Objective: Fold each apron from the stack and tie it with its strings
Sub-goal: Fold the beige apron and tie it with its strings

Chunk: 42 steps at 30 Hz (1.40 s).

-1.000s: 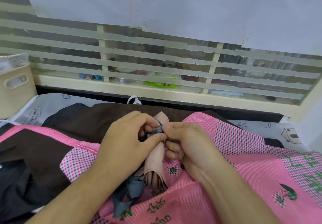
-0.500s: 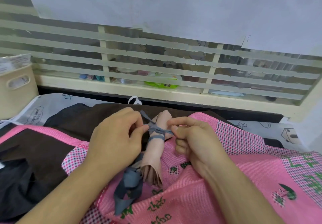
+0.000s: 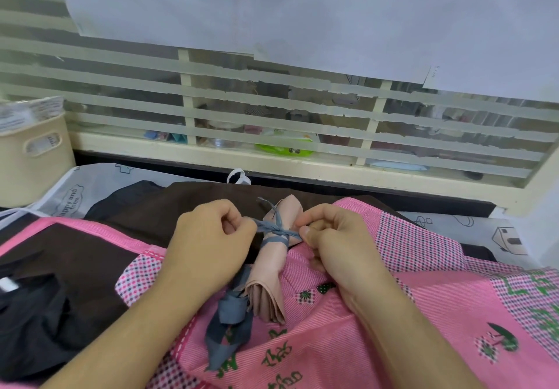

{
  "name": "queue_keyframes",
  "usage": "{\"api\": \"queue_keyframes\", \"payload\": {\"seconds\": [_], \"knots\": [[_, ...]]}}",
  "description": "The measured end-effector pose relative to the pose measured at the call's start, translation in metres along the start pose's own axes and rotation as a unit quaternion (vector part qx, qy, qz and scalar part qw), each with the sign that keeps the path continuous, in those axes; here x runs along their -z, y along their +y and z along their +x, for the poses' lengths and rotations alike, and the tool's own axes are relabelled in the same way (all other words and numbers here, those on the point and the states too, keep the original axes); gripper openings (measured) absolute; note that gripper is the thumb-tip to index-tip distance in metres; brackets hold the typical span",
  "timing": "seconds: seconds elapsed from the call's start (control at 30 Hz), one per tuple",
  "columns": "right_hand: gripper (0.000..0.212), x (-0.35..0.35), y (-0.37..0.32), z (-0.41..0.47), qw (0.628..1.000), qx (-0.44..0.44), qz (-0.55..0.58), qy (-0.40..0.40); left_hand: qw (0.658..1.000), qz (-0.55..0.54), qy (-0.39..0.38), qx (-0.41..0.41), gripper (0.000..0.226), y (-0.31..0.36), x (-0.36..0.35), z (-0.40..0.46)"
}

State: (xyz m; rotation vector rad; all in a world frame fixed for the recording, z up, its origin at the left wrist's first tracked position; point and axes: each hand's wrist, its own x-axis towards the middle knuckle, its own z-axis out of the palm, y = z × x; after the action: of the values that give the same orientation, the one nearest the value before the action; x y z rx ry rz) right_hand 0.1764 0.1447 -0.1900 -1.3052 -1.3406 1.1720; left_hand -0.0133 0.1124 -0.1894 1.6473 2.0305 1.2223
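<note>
Head view: the folded peach apron (image 3: 273, 263) lay as a narrow roll on the pink patterned apron (image 3: 348, 337), its long axis running away from the person. This roll serves as the landmark for all positions below.

- Grey strings (image 3: 276, 231) crossed the roll near its far end, knotted on top — one loose end stuck up beyond the knot.
- The left hand (image 3: 208, 246) sat directly left of the roll, fingers curled, pinching the string end on that side.
- The right hand (image 3: 332, 240) sat directly right of the roll, thumb and fingers pinching the opposite string end; both ends were drawn taut away from the knot.
- A wider grey strap (image 3: 231, 325) trailed from the near left side of the roll.
- Dark brown fabric (image 3: 193, 204) lay left of and beyond the roll.
- A cream basket (image 3: 33, 158) stood far left of the roll — a striped window (image 3: 272, 110) ran behind it
</note>
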Motion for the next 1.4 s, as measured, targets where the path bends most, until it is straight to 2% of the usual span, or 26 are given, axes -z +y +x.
{"api": "queue_keyframes", "payload": {"seconds": [0.1,0.17,0.37,0.53,0.6,0.67,0.73,0.8,0.83,0.9,0.97,1.03,1.1,1.13,1.23,1.27,1.33,1.4], "knots": [[0.030,0.003,0.000,0.001,1.000,-0.008,0.020,-0.002,0.999,-0.006,-0.046,0.011,0.032,-0.006,-0.002,0.006],[0.025,0.004,0.000,0.003,0.999,-0.016,0.035,0.003,0.999,0.021,-0.043,-0.008,0.034,-0.009,0.000,0.010],[0.030,0.008,0.002,0.005,0.999,-0.027,0.036,0.007,0.989,0.120,0.007,-0.086,0.032,-0.017,0.005,0.011],[0.028,0.010,0.004,0.005,0.999,-0.021,0.019,0.015,0.989,0.114,-0.020,-0.089,0.033,-0.019,0.008,0.010],[0.023,0.014,0.005,0.005,0.999,-0.010,0.011,0.028,0.990,0.054,-0.089,-0.097,0.030,-0.017,0.012,0.010],[0.020,0.014,0.002,0.003,1.000,-0.001,0.026,0.013,0.973,-0.122,-0.193,-0.046,0.023,-0.010,0.019,0.009],[0.018,0.008,-0.002,0.000,0.997,0.009,0.069,-0.023,0.907,-0.307,-0.286,0.042,0.014,-0.004,0.025,0.008],[0.018,0.001,-0.003,-0.001,0.995,0.027,0.091,-0.044,0.860,-0.370,-0.339,0.096,0.038,0.001,0.027,0.005],[0.018,-0.002,-0.003,-0.002,0.993,0.038,0.102,-0.051,0.859,-0.365,-0.341,0.114,0.046,0.003,0.024,0.004],[0.015,-0.006,-0.003,-0.004,0.986,0.063,0.142,-0.067,0.894,-0.294,-0.311,0.131,0.052,0.008,0.018,0.002],[0.015,-0.007,-0.004,-0.007,0.978,0.096,0.164,-0.091,0.927,-0.218,-0.279,0.123,0.045,0.011,0.012,-0.001],[0.022,-0.007,-0.006,-0.010,0.966,0.121,0.181,-0.138,0.931,-0.217,-0.273,0.110,0.031,0.008,0.010,0.000],[0.028,-0.005,-0.008,-0.009,0.954,0.128,0.209,-0.173,0.915,-0.268,-0.280,0.114,0.023,0.007,0.011,0.001],[0.028,-0.003,-0.008,-0.007,0.954,0.126,0.219,-0.162,0.904,-0.308,-0.268,0.126,0.023,0.007,0.011,0.003],[0.024,-0.004,-0.002,0.002,0.982,0.089,0.162,-0.033,0.843,-0.473,-0.193,0.169,0.023,0.007,0.011,0.009],[0.030,-0.005,0.000,0.003,0.984,0.068,0.162,-0.040,0.812,-0.528,-0.182,0.170,0.024,0.006,0.012,0.012],[0.044,-0.007,0.001,-0.001,0.958,0.033,0.230,-0.167,0.755,-0.608,-0.188,0.157,0.036,0.003,0.013,0.014],[0.048,-0.007,-0.001,-0.007,0.935,0.031,0.228,-0.269,0.727,-0.640,-0.193,0.157,0.046,0.003,0.015,0.014]]}}
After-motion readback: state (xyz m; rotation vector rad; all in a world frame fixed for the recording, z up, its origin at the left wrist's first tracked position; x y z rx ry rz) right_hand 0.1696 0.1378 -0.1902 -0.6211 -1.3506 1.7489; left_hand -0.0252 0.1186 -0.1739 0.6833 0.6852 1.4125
